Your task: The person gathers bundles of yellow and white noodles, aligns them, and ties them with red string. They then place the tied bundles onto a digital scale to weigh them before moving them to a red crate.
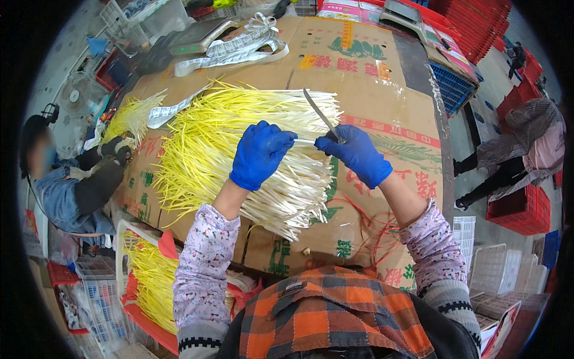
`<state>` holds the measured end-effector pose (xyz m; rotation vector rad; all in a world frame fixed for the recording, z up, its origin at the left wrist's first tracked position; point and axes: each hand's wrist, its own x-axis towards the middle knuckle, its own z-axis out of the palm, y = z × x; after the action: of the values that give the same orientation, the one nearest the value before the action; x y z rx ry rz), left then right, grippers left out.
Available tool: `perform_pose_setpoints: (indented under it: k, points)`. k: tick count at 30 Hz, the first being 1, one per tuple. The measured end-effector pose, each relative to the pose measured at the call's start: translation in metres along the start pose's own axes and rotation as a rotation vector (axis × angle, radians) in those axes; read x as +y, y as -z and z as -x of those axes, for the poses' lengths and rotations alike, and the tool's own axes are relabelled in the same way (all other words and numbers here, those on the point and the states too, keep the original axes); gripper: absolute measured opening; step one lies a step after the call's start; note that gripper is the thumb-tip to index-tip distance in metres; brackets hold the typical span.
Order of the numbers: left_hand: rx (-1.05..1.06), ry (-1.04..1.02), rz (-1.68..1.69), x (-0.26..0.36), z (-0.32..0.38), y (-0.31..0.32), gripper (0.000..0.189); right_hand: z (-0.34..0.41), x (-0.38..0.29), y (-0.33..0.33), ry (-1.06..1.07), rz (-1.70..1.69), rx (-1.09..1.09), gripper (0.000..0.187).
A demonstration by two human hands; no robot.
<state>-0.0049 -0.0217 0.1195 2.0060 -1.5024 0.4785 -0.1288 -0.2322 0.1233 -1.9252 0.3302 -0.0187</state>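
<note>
A wide pile of yellow chives (197,148) lies spread before me, its yellow leaves to the left and its white stalk ends to the right. Above the pile, my left hand (261,155), in a blue glove, pinches one end of a white stalk (305,141). The other end of that stalk meets my right hand (356,155), also gloved in blue. This hand grips a knife (319,110) with a narrow, slightly curved blade pointing up and to the left. My palms are hidden from view.
Flattened printed cardboard (269,249) covers the table. Red strings (370,220) lie at right. A label strip (224,56) sits by a scale (204,36) at the back. A co-worker (76,193) handles a smaller chive bunch (134,114). A crate of chives (152,282) stands at lower left.
</note>
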Motion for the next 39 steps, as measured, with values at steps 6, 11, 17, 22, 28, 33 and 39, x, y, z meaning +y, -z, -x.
perform_pose_setpoints:
  k: [6,11,17,22,28,33,39]
  points:
    - [-0.042,-0.066,-0.110,0.001,0.001,0.004,0.024,0.011,-0.009,0.008,-0.103,-0.302,-0.267,0.032]
    - [-0.021,-0.100,-0.064,0.001,0.004,0.002,0.034,0.014,-0.016,0.005,-0.305,-0.430,-0.143,0.024]
    - [-0.024,-0.141,-0.148,0.000,0.012,-0.004,0.031,0.005,0.007,-0.011,-0.297,-0.623,0.038,0.025]
    - [-0.066,-0.152,-0.194,-0.011,0.021,0.002,0.035,0.006,0.047,0.012,-0.201,-0.381,0.247,0.030]
    - [-0.128,-0.111,-0.135,-0.015,0.032,0.016,0.032,0.056,0.085,0.031,-0.012,-0.245,0.078,0.031]
    - [-0.085,-0.083,-0.068,-0.008,0.029,0.018,0.030,0.073,0.096,0.034,0.019,0.123,0.172,0.020]
    - [-0.073,0.035,0.020,-0.016,0.021,0.000,0.033,0.029,0.056,0.036,-0.016,-0.053,0.120,0.020]
